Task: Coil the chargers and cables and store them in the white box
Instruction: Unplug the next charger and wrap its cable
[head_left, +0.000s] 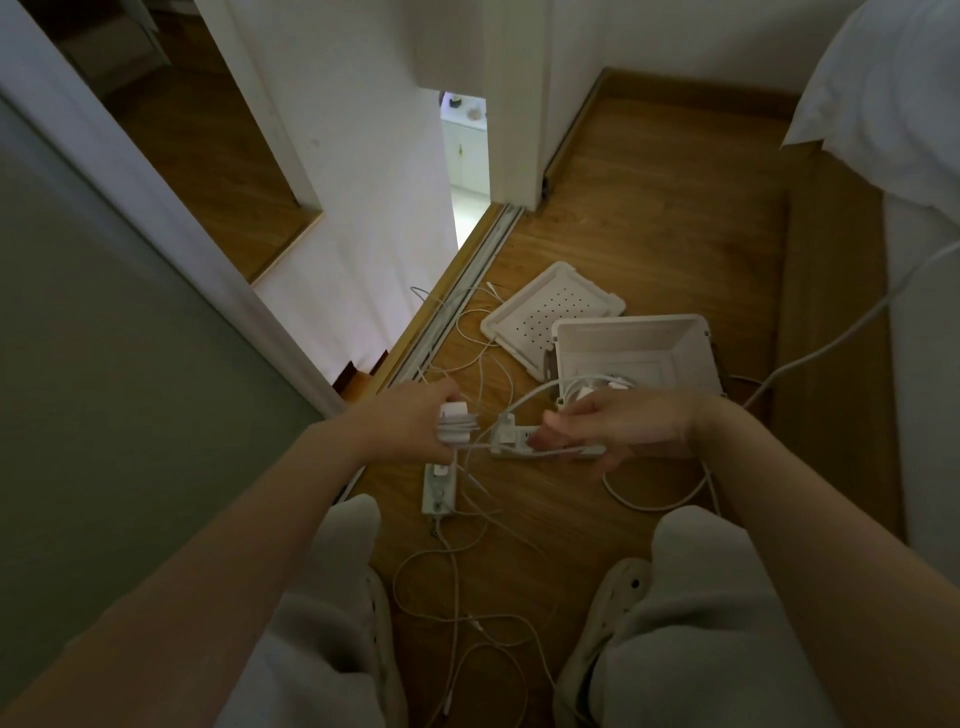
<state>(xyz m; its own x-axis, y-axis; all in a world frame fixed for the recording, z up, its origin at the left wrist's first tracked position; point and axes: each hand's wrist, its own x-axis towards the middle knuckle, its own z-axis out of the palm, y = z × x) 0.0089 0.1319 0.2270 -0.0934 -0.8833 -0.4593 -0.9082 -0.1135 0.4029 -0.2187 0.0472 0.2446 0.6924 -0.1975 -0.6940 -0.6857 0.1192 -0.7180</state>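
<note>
Charger (457, 423), wrapped in its own cable, is sitting in the left hand (410, 415) with its long axis running roughly 12 to 6 o'clock, and its free cable (483, 445) is stretching toward 3 o'clock. Wooden floor (649, 234) is carrying the open white box (691, 348) at 1 o'clock of the hands, its lid (550, 317) beside it at 10 o'clock, and a power strip (439, 491) at 6 o'clock. Left grip is clamping round the charger; the right hand (618, 423) grip is pinching the free cable.

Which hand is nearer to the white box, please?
Right. The right hand, pinching the cable, is just before the white box; the left hand, gripping a coiled charger, is farther left.
</note>
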